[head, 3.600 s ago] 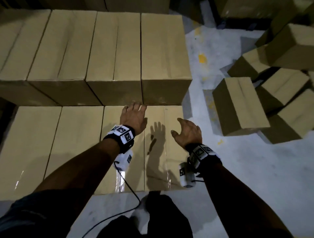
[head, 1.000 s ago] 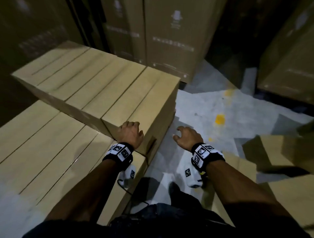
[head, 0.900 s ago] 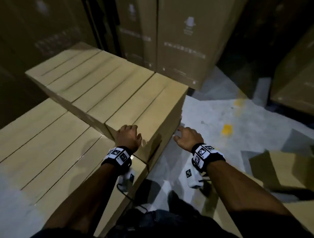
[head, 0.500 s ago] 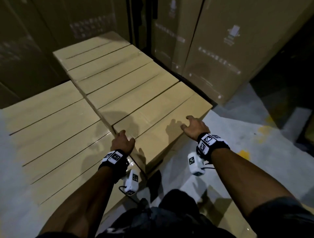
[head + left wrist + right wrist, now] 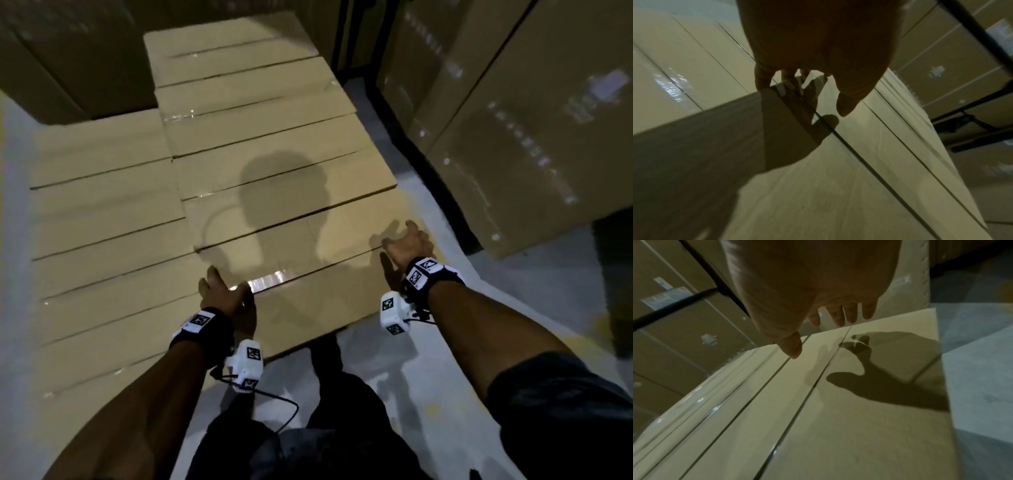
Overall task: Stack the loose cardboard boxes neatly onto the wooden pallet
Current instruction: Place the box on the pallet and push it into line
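Tan taped cardboard boxes are stacked in two levels; no pallet shows. The nearest box of the upper row [image 5: 308,294] lies crosswise in front of me. My left hand [image 5: 222,294] is at its left near corner: in the left wrist view the bent fingers [image 5: 762,81] touch the top edge of the box [image 5: 838,194] and the thumb hangs just above the lid. My right hand [image 5: 407,240] is over the box's right end. In the right wrist view its fingers [image 5: 838,318] are spread and loosely straight above the lid [image 5: 838,418], holding nothing.
A lower level of boxes [image 5: 102,222] spreads to the left. Tall large cartons [image 5: 531,137] wall in the right side, and more stand behind [image 5: 68,51]. Grey floor [image 5: 513,308] runs on the right. My legs and a wrist cable [image 5: 287,404] are below.
I have come round to the end of the upper row; the loose boxes on the floor left the view. Both hands moved from the lower box to the ends of the nearest upper box.
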Demonstrator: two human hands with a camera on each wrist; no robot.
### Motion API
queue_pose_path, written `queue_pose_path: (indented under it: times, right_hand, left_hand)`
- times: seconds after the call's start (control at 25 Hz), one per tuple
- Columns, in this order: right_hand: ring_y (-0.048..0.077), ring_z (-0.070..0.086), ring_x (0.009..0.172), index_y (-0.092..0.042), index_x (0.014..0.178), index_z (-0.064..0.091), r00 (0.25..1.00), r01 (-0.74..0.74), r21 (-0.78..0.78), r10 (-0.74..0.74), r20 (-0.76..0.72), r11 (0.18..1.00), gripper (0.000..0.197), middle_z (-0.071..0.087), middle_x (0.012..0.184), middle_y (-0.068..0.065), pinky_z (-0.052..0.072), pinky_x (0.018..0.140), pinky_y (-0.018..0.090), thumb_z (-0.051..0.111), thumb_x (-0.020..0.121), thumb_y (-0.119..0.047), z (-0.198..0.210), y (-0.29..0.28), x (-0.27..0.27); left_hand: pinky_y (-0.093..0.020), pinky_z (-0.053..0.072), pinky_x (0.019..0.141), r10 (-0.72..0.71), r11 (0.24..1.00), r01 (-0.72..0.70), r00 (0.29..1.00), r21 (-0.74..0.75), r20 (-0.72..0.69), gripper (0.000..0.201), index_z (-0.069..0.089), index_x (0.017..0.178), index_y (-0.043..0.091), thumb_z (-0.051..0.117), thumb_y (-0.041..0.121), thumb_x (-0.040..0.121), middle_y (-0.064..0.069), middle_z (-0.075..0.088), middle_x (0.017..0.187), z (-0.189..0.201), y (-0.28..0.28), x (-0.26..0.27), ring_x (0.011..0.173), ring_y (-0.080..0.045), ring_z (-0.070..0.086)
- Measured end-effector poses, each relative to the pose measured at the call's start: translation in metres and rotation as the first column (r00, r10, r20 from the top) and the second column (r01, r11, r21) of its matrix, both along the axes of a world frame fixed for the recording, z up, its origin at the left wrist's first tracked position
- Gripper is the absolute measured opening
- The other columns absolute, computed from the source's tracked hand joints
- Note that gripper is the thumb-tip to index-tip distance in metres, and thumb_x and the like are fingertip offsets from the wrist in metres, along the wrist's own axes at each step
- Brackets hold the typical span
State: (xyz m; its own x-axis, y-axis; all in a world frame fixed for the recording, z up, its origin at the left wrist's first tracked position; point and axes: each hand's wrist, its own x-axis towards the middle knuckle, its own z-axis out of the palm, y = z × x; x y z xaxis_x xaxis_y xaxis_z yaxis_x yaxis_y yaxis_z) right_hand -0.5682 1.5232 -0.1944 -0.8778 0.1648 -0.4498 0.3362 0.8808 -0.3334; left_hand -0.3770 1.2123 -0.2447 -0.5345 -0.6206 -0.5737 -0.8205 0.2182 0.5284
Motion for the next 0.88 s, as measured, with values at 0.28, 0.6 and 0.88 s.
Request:
queue_pose_path:
  times: [0.28,0.6,0.88]
  right_hand:
    - [0.033,0.021,0.150,-0.024,0.160,0.014,0.999,-0.043,0.009,0.043,-0.008,0.999,0.100,0.019,0.164,0.011,0.022,0.121,0.048,0.064,0.082,-0.063,-0.036,0.014,-0.069]
    - [0.042,0.032,0.139,-0.019,0.156,0.019,0.998,-0.059,0.075,0.060,-0.002,0.995,0.099,0.031,0.153,0.019,0.031,0.114,0.054,0.065,0.081,-0.064,-0.049,0.001,-0.087]
    - [0.042,0.034,0.137,-0.018,0.153,0.023,0.999,-0.052,0.076,0.052,0.000,0.996,0.096,0.033,0.151,0.020,0.033,0.112,0.054,0.067,0.080,-0.062,-0.048,0.000,-0.089]
  left_hand:
    - [-0.046,0.029,0.113,0.164,0.985,-0.165,0.986,-0.052,-0.032,0.085,0.011,0.158,0.022,0.063,0.036,0.092,-0.021,0.019,0.158,-0.011,0.014,-0.002,0.140,-0.041,0.030]
    - [-0.044,0.032,0.110,0.208,0.977,-0.211,0.975,-0.039,-0.074,0.082,0.015,0.157,0.022,0.065,0.033,0.093,-0.024,0.027,0.153,-0.006,0.016,-0.003,0.136,-0.043,0.036]
    - [-0.047,0.034,0.109,0.241,0.970,-0.243,0.968,-0.025,-0.069,0.079,0.019,0.155,0.022,0.065,0.031,0.092,-0.025,0.032,0.150,-0.005,0.014,-0.007,0.133,-0.045,0.038]
